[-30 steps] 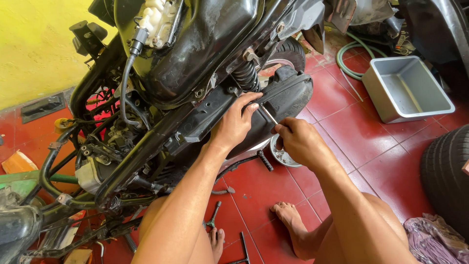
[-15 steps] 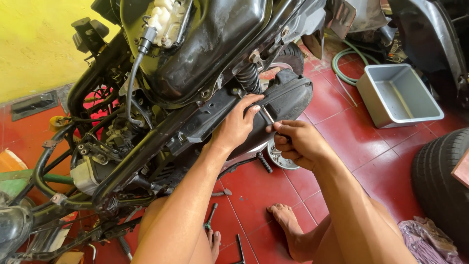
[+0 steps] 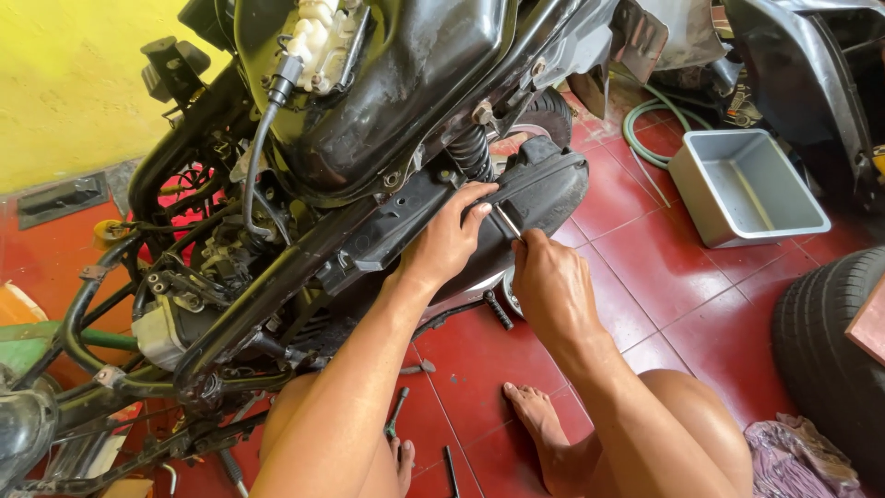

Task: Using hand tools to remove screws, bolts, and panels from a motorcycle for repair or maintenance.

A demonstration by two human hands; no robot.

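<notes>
**Slim tool held at the black side cover of a stripped scooter**

Head view, the only view.

- A stripped scooter frame (image 3: 277,277) was seen lying across the picture from 8 o'clock to 1 o'clock, its black tank (image 3: 396,83) uppermost.
- The left hand (image 3: 449,242) was laid on the black side cover (image 3: 544,189), fingers curled over its upper edge, nothing gripped inside the palm so far as could be told.
- The right hand (image 3: 551,281) was closed around a slim metal tool (image 3: 506,221), likely a screwdriver. The shaft pointed toward 11 o'clock, its tip meeting the cover just beside the left fingertips.
- Step in hand, as judged: a fastener or clip at the cover's edge was being worked while the cover was steadied. The fastener itself was hidden by the fingers.
- Next move, as judged: the tip would need to be kept seated and square, with the left hand's brace held so the cover did not shift.

Counts:
- One grey plastic tub (image 3: 747,189), at 2 o'clock of the hands, on the red tiled floor (image 3: 645,304).
- One green hose (image 3: 650,129), coiled behind the tub.
- One tyre (image 3: 825,360), at 4 o'clock.
- One coil spring (image 3: 470,152), just above the left hand.
- Two bare feet, one (image 3: 535,420) at 6 o'clock, toes of the other at 7 o'clock.
- At least three loose hand tools (image 3: 398,410) on the floor by the feet.
- One crumpled rag (image 3: 797,456), at 5 o'clock.
</notes>
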